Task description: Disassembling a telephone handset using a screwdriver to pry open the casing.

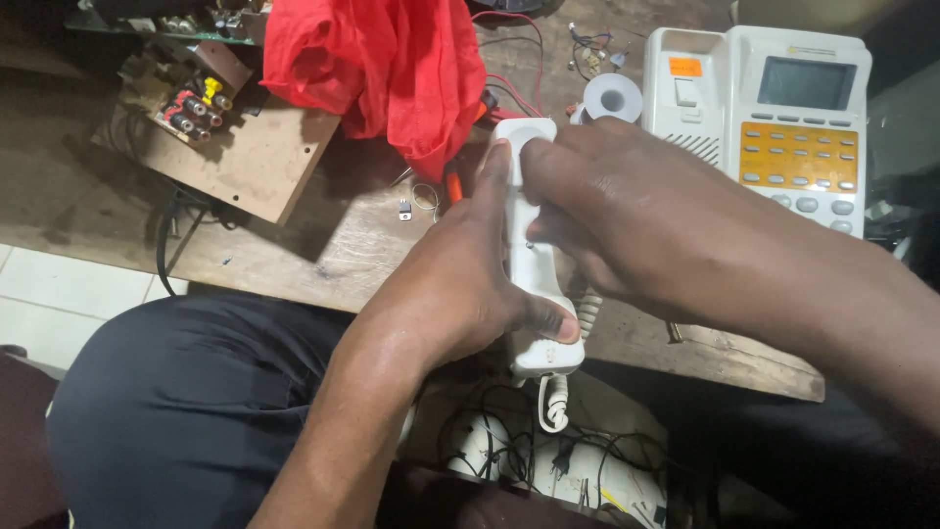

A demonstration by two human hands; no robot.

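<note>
Together, left hand (460, 284) and right hand (627, 216) grip the white handset (534, 260) closed-fingered.

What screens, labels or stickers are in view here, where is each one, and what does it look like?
Screen: small grey rectangle, unlit, top right of the white desk phone.
Sticker: small orange rectangle, upper left of the phone body.
Keypad panel: orange rectangle with rows of grey keys, below the screen.
</note>
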